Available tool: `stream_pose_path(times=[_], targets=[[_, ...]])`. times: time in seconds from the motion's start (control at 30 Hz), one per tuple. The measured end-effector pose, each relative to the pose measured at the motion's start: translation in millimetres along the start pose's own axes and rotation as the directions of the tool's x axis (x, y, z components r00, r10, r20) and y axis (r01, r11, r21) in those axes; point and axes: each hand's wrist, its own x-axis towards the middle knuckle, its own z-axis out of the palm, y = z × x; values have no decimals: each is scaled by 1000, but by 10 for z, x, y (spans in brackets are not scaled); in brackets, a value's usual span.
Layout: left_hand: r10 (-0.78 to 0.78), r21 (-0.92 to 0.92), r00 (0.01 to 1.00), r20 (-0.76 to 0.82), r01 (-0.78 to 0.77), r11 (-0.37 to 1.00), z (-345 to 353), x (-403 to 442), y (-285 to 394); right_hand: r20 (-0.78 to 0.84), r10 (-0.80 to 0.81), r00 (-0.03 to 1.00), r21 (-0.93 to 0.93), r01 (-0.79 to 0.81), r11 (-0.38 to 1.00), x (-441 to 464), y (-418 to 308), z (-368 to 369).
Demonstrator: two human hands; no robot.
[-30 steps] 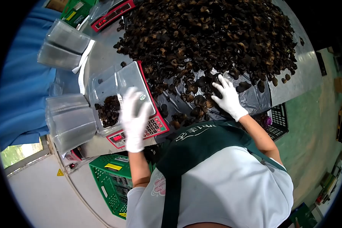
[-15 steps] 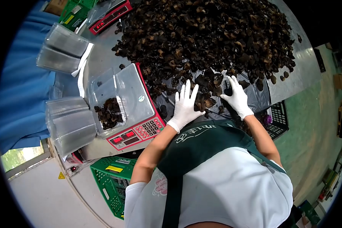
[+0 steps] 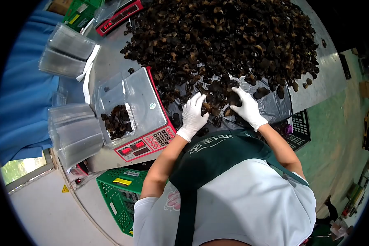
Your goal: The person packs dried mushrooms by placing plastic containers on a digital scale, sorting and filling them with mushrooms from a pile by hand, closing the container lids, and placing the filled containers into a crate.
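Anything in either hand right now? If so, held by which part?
Can't be told: the left hand and right hand flank a cluster of dark, mushroom-like pieces, but whether any piece is gripped, or where, doesn't show.

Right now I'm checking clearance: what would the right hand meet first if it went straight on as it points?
The white-gloved right hand would probably meet the loose, dark brown, ruffled fungus-like pieces just beyond its fingers; depth is unclear, so they may already touch.

Brown-black pile [image 3: 225, 45] (2 white gloves [image 3: 248, 110])
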Motion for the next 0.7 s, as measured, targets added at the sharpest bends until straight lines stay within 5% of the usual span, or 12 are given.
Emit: stream_pose_path(times=[0.13,0.23,0.37,0.4,0.43,0.53,0.7], targets=[[-86,-71,988,-127,77,994,82,182,38,-122,56,991,99,-44,994,278,61,-39],[-164,-184,981,-105,143,973,175,399,-1,-3,91,996,245,-88,966,505,78,-157],[-50,-158,985,163,76,985,125,571,100,175,-19,984,314,-37,949,633,-106,-212],[-69,-136,980,188,96,986,55,588,201,23,-192,981,270,179,946,622,-176,-144],[-89,-114,973,214,115,987,15,597,264,149,-154,977,402,82,912,627,-214,-135],[-86,-117,996,24,88,989,111,561,177,354,-84,931,467,-99,878,585,-396,-196],[-85,-265,989,-124,50,963,155,441,164,287,-243,927,717,-39,696,552,-194,-63]])
